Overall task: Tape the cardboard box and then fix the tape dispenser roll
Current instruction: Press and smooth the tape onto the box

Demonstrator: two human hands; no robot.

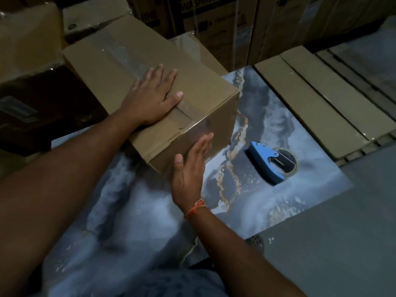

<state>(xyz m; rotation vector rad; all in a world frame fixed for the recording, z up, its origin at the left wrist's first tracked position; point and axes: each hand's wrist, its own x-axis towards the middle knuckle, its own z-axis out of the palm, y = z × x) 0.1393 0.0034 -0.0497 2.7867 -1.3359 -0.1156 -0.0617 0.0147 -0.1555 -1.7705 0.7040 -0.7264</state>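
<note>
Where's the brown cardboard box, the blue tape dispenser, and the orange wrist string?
brown cardboard box (120, 61): head view, bare top panel.
blue tape dispenser (262, 159): head view, blue handle.
orange wrist string (196, 207): head view, on the right wrist.

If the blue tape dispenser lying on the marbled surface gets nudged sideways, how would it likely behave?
The tape dispenser lies flat on its side, so it would probably slide rather than roll or tip. The surface looks smooth and glossy, so little should resist it. Its blue frame looks rigid and slim, so likely light for one hand.
</note>
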